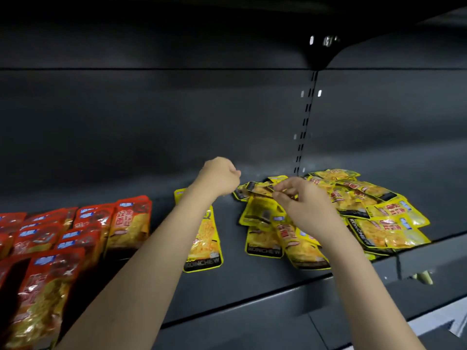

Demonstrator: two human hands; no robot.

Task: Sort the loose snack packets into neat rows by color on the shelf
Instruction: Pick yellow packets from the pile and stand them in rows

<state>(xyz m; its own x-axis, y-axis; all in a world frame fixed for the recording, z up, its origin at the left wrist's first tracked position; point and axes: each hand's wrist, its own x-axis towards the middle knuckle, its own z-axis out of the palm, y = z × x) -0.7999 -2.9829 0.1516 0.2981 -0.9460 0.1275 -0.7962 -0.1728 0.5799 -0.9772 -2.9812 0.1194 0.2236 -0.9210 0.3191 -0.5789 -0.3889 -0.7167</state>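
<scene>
Red snack packets (83, 231) lie in overlapping rows at the left of the dark shelf (252, 281). A loose heap of yellow packets (374, 213) covers the right part. One yellow packet (206, 248) lies flat alone in the middle, partly under my left forearm. My left hand (218, 176) hovers above the shelf with its fingers curled and nothing in it. My right hand (300, 200) is over the left edge of the yellow heap and pinches the top edge of a yellow packet (257, 189) between thumb and fingers.
The grey back wall (151, 122) rises behind the shelf, with a slotted upright rail (304, 127) near the middle right. Another shelf overhangs above. The front lip (290, 294) of the shelf runs diagonally; a lower level shows at bottom right.
</scene>
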